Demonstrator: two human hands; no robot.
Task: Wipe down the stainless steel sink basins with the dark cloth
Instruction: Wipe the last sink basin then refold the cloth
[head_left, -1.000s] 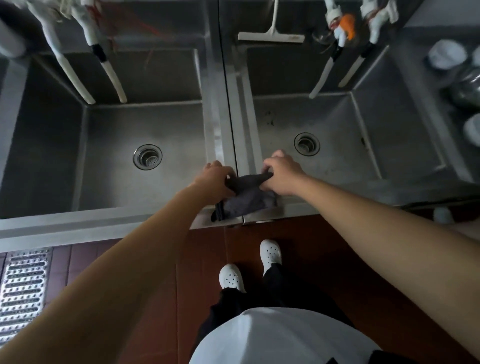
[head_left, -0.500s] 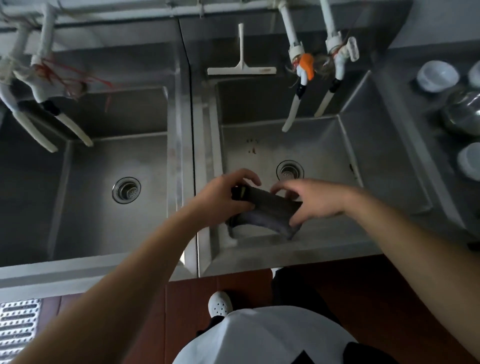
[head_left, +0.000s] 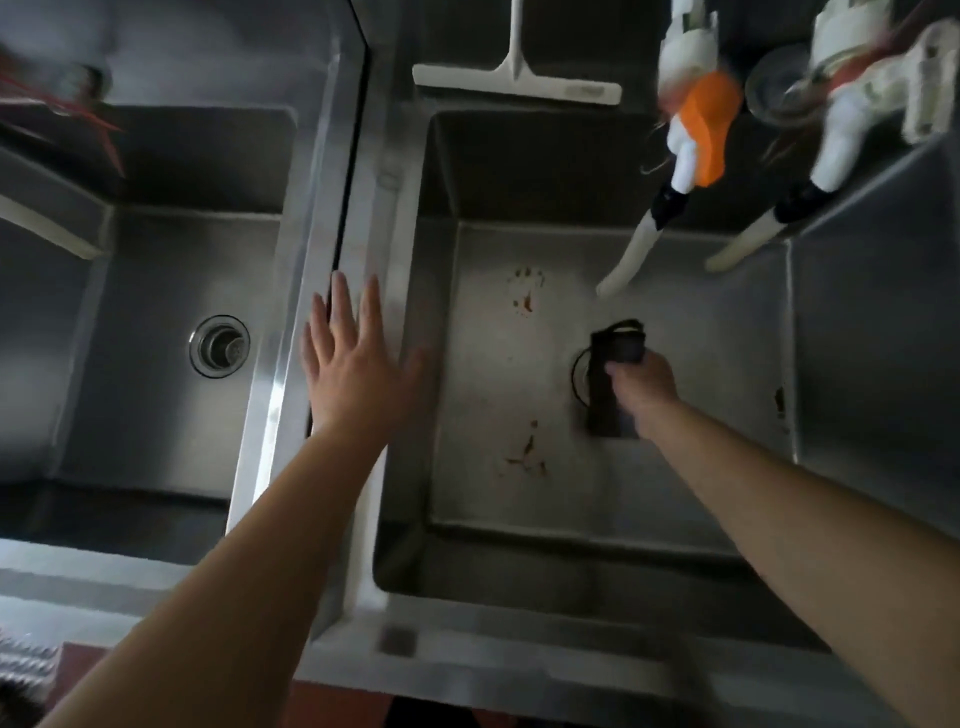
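R hand (head_left: 644, 387) grips dark cloth (head_left: 613, 364) in R basin (head_left: 519, 364) | L hand (head_left: 353, 369) flat on divider (head_left: 332, 234)

Two bare forearms and hands, nothing worn on them.

The left hand (head_left: 353, 369) and the right hand (head_left: 641, 387) carry no gloves, and no rings can be made out. No watch or band shows at either wrist. No sleeve reaches the visible length of either forearm, from the wrist back to the near edge of the view. The right hand's outline is blurred, so its finer detail cannot be told.
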